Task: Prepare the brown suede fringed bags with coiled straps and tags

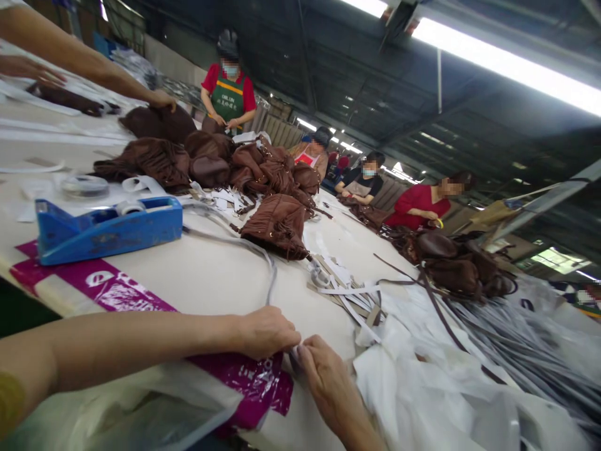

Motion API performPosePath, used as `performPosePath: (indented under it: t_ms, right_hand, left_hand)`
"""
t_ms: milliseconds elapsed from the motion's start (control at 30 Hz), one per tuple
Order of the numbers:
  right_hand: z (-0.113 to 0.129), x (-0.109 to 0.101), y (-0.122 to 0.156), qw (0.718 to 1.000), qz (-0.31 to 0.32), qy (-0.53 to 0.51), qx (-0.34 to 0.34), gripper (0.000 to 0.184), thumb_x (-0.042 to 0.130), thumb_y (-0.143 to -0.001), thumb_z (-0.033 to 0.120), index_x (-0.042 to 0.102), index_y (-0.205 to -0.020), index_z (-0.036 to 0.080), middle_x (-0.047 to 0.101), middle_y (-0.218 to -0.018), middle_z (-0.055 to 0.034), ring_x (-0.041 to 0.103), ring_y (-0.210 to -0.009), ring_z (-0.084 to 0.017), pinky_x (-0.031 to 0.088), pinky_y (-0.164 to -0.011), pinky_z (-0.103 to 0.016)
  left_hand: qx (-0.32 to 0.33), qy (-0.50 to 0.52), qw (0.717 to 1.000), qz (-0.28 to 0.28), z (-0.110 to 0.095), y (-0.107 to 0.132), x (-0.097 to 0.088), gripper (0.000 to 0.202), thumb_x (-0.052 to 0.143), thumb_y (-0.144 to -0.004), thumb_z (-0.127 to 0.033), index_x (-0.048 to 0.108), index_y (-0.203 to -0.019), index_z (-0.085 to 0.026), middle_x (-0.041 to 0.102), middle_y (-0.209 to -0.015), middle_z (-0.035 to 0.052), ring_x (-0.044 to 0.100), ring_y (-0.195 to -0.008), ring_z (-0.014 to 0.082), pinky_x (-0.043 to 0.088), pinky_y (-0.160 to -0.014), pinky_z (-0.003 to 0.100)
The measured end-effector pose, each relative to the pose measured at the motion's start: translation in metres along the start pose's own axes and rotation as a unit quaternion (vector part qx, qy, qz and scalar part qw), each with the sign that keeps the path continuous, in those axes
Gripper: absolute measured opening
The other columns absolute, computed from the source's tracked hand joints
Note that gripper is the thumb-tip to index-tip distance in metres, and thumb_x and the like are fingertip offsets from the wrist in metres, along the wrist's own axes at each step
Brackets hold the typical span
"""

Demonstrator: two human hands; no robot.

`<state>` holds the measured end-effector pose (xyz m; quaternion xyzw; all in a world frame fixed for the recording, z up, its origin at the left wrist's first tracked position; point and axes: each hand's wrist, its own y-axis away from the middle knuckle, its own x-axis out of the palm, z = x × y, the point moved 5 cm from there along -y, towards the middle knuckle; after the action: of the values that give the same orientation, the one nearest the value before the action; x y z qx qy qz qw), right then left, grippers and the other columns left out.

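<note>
My left hand (267,332) and my right hand (328,376) meet at the near edge of the table, fingertips almost touching. Both are closed in a pinch on a thin grey strap (272,279). From the left hand the strap runs away across the white tabletop (220,275), toward the pile of brown bags. A short piece of it shows under the fingertips; its end is mostly hidden by the fingers. Beneath my left forearm lies purple printed tape (235,382) along the table edge. One brown fringed bag (275,225) lies beyond my hands.
A blue tape dispenser (110,232) stands at left, with a clear tape roll (84,186) behind it. Brown bags (206,156) are heaped mid-table. White plastic wrapping (413,376) and bundled grey straps (511,344) lie at right. Co-workers sit or stand around; another person's hand (162,100) touches a bag.
</note>
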<state>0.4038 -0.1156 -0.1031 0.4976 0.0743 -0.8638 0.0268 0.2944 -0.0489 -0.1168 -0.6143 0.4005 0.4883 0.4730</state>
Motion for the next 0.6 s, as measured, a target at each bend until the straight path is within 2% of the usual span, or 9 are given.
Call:
performPosePath:
  t_ms: [100,167,200,300,367,500,600]
  right_hand:
    - [-0.009,0.003,-0.001,0.999,-0.030,-0.037,-0.007,0.019,0.048,-0.086,0.020,0.049,-0.067,0.022,0.053,-0.067,0.0019,0.053,-0.064,-0.015,0.039,-0.061,-0.026]
    - [-0.015,0.005,0.002,0.997,-0.025,-0.074,-0.018,0.011,0.048,-0.081,0.014,0.051,-0.074,0.021,0.055,-0.071,0.0019,0.053,-0.068,-0.015,0.041,-0.063,-0.026]
    - [-0.018,0.005,0.003,0.995,-0.019,-0.092,-0.022,0.011,0.046,-0.081,0.011,0.052,-0.080,0.021,0.056,-0.075,0.0014,0.055,-0.071,-0.015,0.042,-0.067,-0.026]
    - [-0.023,0.001,0.007,0.990,-0.004,-0.142,-0.019,0.028,0.044,-0.080,0.007,0.049,-0.104,0.021,0.057,-0.093,-0.0011,0.058,-0.079,-0.015,0.046,-0.074,-0.028]
    - [-0.022,-0.001,0.008,0.989,0.008,-0.146,-0.031,0.035,0.043,-0.079,0.005,0.045,-0.110,0.022,0.056,-0.096,-0.0017,0.058,-0.080,-0.015,0.047,-0.075,-0.028]
    - [-0.014,-0.001,0.012,0.990,-0.008,-0.069,-0.120,0.028,0.038,-0.082,0.003,0.048,-0.099,0.023,0.054,-0.090,-0.0016,0.056,-0.081,-0.016,0.046,-0.072,-0.028]
    - [-0.014,0.000,0.019,0.987,-0.044,-0.037,-0.152,0.027,0.035,-0.084,0.003,0.048,-0.095,0.023,0.056,-0.089,-0.0023,0.057,-0.078,-0.015,0.046,-0.069,-0.026]
  left_hand:
    - [0.019,0.024,1.000,0.003,-0.001,-0.007,-0.002,0.005,0.063,-0.081,-0.018,0.058,-0.080,-0.019,0.064,-0.077,0.0036,0.060,-0.071,0.0203,0.043,-0.061,0.030]
    - [0.043,0.062,0.997,-0.001,-0.001,-0.010,-0.003,0.006,0.063,-0.082,-0.018,0.058,-0.079,-0.019,0.063,-0.081,0.0037,0.059,-0.078,0.0190,0.042,-0.065,0.028]
    - [0.049,0.093,0.994,-0.004,-0.001,-0.011,-0.003,0.007,0.064,-0.081,-0.017,0.058,-0.079,-0.019,0.062,-0.083,0.0031,0.058,-0.080,0.0181,0.042,-0.067,0.026]
    - [0.030,0.213,0.977,-0.006,0.006,-0.015,-0.001,0.014,0.068,-0.077,-0.013,0.055,-0.080,-0.018,0.058,-0.080,-0.0011,0.054,-0.076,0.0140,0.041,-0.067,0.022]
    - [0.021,0.284,0.959,-0.005,0.011,-0.018,0.003,0.019,0.070,-0.074,-0.011,0.053,-0.079,-0.017,0.056,-0.077,-0.0039,0.052,-0.072,0.0117,0.040,-0.065,0.020]
    - [0.049,0.350,0.935,-0.009,0.012,-0.024,0.012,0.026,0.074,-0.069,-0.007,0.052,-0.078,-0.018,0.053,-0.073,-0.0063,0.051,-0.070,0.0103,0.039,-0.064,0.018]
    - [0.078,0.362,0.929,-0.017,0.010,-0.024,0.017,0.021,0.072,-0.072,-0.009,0.056,-0.080,-0.019,0.054,-0.073,-0.0051,0.052,-0.072,0.0114,0.040,-0.067,0.018]
